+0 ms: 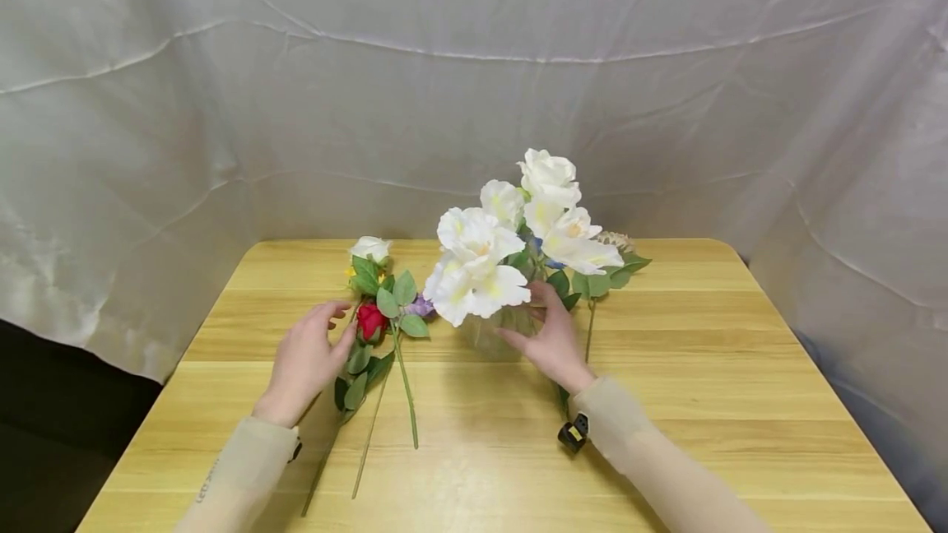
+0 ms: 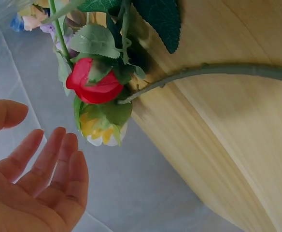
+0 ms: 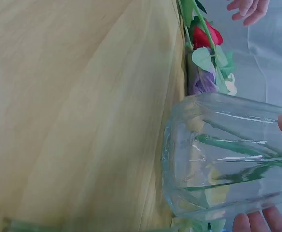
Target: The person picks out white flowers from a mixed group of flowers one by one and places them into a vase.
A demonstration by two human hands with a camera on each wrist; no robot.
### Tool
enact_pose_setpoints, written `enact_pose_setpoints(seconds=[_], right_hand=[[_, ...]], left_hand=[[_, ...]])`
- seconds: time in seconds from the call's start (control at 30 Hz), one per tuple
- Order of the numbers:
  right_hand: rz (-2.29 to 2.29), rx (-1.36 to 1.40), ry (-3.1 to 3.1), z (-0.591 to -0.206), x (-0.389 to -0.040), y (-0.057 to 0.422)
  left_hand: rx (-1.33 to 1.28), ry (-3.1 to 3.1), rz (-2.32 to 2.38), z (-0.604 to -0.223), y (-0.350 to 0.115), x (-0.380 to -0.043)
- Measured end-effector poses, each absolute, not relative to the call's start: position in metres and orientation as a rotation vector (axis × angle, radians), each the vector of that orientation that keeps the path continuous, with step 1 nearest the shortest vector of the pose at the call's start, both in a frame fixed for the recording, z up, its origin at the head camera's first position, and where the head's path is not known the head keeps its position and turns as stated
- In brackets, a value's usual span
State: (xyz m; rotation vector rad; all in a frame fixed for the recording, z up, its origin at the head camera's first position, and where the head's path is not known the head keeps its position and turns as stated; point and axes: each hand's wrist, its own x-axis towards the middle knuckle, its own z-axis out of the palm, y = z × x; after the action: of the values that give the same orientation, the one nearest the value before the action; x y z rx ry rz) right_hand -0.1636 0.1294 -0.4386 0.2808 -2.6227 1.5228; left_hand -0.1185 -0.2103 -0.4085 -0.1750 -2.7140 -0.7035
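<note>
A clear glass vase (image 3: 213, 193) with green stems inside stands on the wooden table. Large white flowers (image 1: 477, 290) spread over its top and hide most of it in the head view. My right hand (image 1: 554, 344) grips the vase's side, thumb on one face and fingers on the other. On the left, my left hand (image 1: 305, 364) hovers beside a red rose (image 1: 372, 322), fingers loosely bent and holding nothing. The left wrist view shows a gap between the fingertips (image 2: 59, 133) and that rose.
Around the rose lie a white flower (image 1: 370, 248), a purple flower (image 1: 420, 306) and green stems (image 1: 406, 389) pointing toward me. Right of the vase lies a pale flower (image 1: 615, 243) with broad leaves. Grey cloth (image 1: 474, 122) hangs behind the table (image 1: 711, 401).
</note>
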Motion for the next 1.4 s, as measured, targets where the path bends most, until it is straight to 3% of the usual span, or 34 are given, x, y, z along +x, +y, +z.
enact_pose_setpoints(seconds=[0.83,1.4], right_hand=[[1.241,0.144,-2.613,-0.439,-0.172,0.099],[1.769,0.261,-2.523,-0.432,-0.14,0.122]], left_hand=[[-0.082,-2.784,-0.661,-0.411,-0.218,-0.118],[-0.079,-3.005,-0.764,-0.407,-0.239,-0.126]])
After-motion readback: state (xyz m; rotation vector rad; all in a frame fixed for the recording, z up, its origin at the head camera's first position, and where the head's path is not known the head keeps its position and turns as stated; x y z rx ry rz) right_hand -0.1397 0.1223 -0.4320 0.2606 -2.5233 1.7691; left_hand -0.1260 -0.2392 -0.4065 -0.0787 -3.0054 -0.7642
